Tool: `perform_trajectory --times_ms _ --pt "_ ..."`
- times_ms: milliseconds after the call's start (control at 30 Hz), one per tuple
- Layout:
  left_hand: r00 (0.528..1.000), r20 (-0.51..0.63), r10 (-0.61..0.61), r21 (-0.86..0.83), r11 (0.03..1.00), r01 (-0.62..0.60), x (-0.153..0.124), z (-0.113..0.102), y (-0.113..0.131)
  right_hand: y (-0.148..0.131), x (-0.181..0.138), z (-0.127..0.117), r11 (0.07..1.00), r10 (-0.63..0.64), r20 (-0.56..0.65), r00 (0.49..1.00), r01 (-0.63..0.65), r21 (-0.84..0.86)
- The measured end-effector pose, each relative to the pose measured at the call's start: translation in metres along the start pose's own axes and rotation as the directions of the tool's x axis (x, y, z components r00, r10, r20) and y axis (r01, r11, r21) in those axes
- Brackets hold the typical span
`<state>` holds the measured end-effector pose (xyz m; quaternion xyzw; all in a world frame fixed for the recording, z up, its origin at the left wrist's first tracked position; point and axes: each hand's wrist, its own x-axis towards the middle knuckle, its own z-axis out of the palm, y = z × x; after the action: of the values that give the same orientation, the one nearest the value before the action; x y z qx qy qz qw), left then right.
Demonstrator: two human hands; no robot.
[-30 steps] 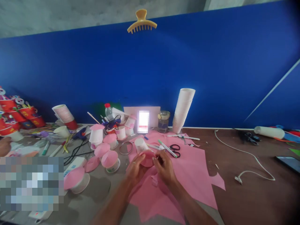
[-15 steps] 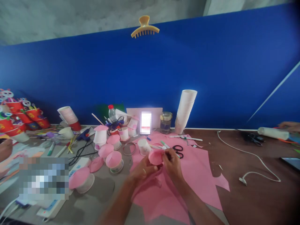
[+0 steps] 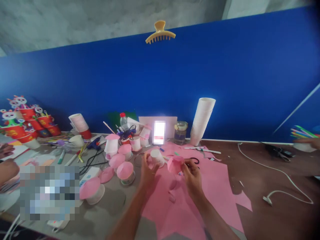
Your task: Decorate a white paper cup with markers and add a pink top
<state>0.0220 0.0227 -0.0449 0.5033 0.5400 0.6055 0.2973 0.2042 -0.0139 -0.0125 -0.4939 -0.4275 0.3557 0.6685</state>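
My left hand [image 3: 149, 171] has its fingers and thumb round a white paper cup [image 3: 156, 156] at the back of the pink sheet. In my right hand [image 3: 193, 174] is a pink paper cone [image 3: 174, 164], pinched by its right edge and held just right of the cup. Beneath both hands spreads a large cut pink paper sheet [image 3: 212, 186] with small scraps on it. Black scissors [image 3: 195, 161] lie partly hidden behind my right hand. To the left, several paper cups carry pink paper cones, among them one cone-topped cup [image 3: 125, 171].
A tall stack of white cups [image 3: 203, 121] and a lidded jar [image 3: 180, 132] stand by the blue partition. A white cable [image 3: 277, 170] crosses the right side. Leftward are a power strip [image 3: 90, 176], a glue gun [image 3: 96, 142] and a co-worker's hands [image 3: 7, 166]; another person's hand [image 3: 311, 144] shows far right.
My left hand has let go of the pink cone and moved to the standing paper cup. My right hand keeps the cone, now slightly further right. The whole view has shifted a little.
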Motion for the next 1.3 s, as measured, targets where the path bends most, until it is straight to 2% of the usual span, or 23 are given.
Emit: perform_trajectory --times_ms 67,200,333,433,500,567,667,767,833,1000,1133,1200,1300 --pt "0.999 0.051 0.014 0.056 0.998 -0.017 0.002 0.009 -0.013 0.002 0.000 0.001 1.000 -0.011 0.017 1.000 0.011 0.007" --pt "1.000 -0.008 -0.013 0.108 0.994 0.014 0.008 0.020 -0.030 0.005 0.000 0.002 0.999 -0.048 0.046 0.998 0.048 0.005" --pt "0.999 -0.028 -0.016 0.149 0.989 0.020 0.008 0.019 -0.032 0.008 0.000 0.003 0.996 -0.094 0.057 0.994 0.095 -0.004" --pt "0.997 -0.005 0.074 0.251 0.965 -0.071 0.002 0.012 -0.021 0.011 0.001 0.002 0.990 -0.137 0.045 0.990 0.138 -0.038" --pt "0.983 0.078 0.165 0.318 0.930 -0.182 -0.003 0.006 -0.010 0.012 0.002 0.000 0.972 -0.207 0.003 0.978 0.206 -0.111" --pt "0.948 0.216 0.235 0.349 0.888 -0.300 -0.009 -0.001 -0.001 0.013 0.004 -0.003 0.921 -0.334 -0.056 0.941 0.313 -0.234" --pt "0.908 0.342 0.242 0.350 0.864 -0.362 -0.016 -0.006 0.007 0.012 0.006 -0.007 0.777 -0.553 -0.082 0.829 0.477 -0.411" --pt "0.885 0.422 0.198 0.297 0.892 -0.341 -0.022 -0.004 0.008 0.008 0.006 -0.009 0.629 -0.691 -0.030 0.723 0.580 -0.518" --pt "0.881 0.448 0.151 0.276 0.914 -0.297 -0.026 -0.001 0.007 0.007 0.005 -0.008 0.549 -0.737 0.015 0.675 0.612 -0.570" --pt "0.889 0.448 0.097 0.284 0.927 -0.244 -0.032 0.005 0.010 0.007 -0.001 -0.003 0.410 -0.783 0.114 0.612 0.645 -0.645" --pt "0.859 0.488 0.152 0.328 0.881 -0.342 -0.031 0.007 0.006 0.006 -0.008 0.001 0.322 -0.787 0.244 0.566 0.715 -0.621" --pt "0.835 0.517 0.190 0.347 0.845 -0.407 -0.030 0.008 0.004 0.004 -0.010 0.001 0.304 -0.782 0.294 0.549 0.748 -0.590" --pt "0.829 0.529 0.184 0.389 0.815 -0.429 -0.029 0.010 0.006 0.003 -0.012 0.001 0.304 -0.778 0.311 0.546 0.760 -0.575"
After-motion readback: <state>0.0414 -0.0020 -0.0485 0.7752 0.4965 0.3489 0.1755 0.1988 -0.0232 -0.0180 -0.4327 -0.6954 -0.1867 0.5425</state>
